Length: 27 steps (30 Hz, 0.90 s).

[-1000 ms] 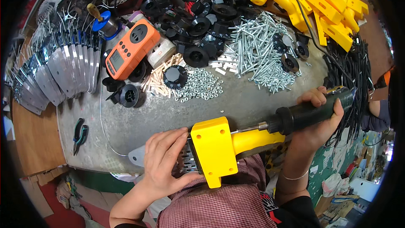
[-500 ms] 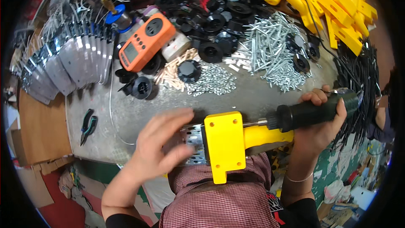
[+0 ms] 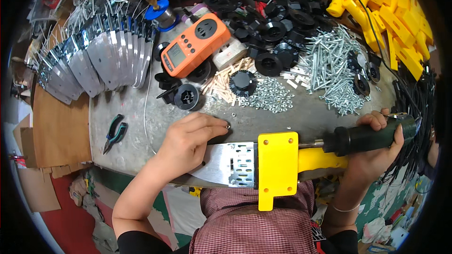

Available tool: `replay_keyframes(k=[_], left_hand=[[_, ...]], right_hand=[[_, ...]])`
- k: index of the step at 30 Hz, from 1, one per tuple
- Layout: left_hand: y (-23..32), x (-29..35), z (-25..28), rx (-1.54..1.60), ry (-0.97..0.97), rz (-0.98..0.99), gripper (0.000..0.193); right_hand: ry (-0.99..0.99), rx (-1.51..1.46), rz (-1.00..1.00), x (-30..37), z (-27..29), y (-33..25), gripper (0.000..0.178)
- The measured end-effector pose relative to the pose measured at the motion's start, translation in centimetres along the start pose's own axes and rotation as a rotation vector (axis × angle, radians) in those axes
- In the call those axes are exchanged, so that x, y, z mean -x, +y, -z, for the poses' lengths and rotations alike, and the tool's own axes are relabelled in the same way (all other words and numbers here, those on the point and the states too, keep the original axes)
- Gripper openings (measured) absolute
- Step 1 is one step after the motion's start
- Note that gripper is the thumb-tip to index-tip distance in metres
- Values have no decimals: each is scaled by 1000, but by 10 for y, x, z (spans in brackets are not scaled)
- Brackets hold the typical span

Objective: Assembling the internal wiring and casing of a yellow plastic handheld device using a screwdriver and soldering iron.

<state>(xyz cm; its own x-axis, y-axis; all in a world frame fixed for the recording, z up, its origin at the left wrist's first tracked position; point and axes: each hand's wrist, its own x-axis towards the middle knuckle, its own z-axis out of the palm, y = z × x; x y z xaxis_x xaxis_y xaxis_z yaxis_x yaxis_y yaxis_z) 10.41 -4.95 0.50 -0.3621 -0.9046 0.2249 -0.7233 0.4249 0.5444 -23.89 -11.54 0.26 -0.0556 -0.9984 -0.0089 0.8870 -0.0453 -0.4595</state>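
Note:
Close to my body lies a yellow-handled tool with a rectangular yellow plastic housing [image 3: 278, 164], a slotted metal guard [image 3: 243, 165] and a flat pointed metal plate [image 3: 214, 164]. My left hand [image 3: 188, 138] is closed just above the plate, its fingertips pinching a small shiny nut [image 3: 228, 127]. My right hand [image 3: 376, 146] is wrapped round a dark green power screwdriver [image 3: 372, 134]. The driver's shaft points left at the housing's right side; whether the tip touches a screw is hidden. Under the driver runs the yellow handle [image 3: 322, 160], partly covered by it and my right hand.
Beyond lie piles of nuts [image 3: 273, 96], long screws [image 3: 325, 61], black knobs [image 3: 268, 63] and yellow housings [image 3: 395, 19]. An orange socket meter [image 3: 195, 44] stands near a solder spool [image 3: 161, 14]. Pliers [image 3: 115, 134] and a row of metal plates [image 3: 99, 61] are at left.
My left hand has gone from spread, blurred fingers over the metal guard to a pinch on a nut beyond the plate. The whole view has shifted, with things appearing farther right.

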Motion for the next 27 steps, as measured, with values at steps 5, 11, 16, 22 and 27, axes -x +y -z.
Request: replay_keyframes(k=[5, 11, 16, 22, 27], left_hand=[[9, 4, 4, -178, 120, 63, 21], [20, -5, 1, -566, -103, -40, 17], [11, -13, 7, -486, -68, -40, 13], [45, -1, -21, 5, 227, 156, 13], [51, 0, -41, 125, 369, 239, 12]], right_hand=[[-87, 3, -2, -5, 11, -2, 36], [-120, -12, -26, -4, 8, -3, 36], [-154, 24, -27, -5, 7, -4, 35], [-164, 31, -36, -9, 9, -2, 35], [-128, 34, -45, -5, 7, -5, 34]])
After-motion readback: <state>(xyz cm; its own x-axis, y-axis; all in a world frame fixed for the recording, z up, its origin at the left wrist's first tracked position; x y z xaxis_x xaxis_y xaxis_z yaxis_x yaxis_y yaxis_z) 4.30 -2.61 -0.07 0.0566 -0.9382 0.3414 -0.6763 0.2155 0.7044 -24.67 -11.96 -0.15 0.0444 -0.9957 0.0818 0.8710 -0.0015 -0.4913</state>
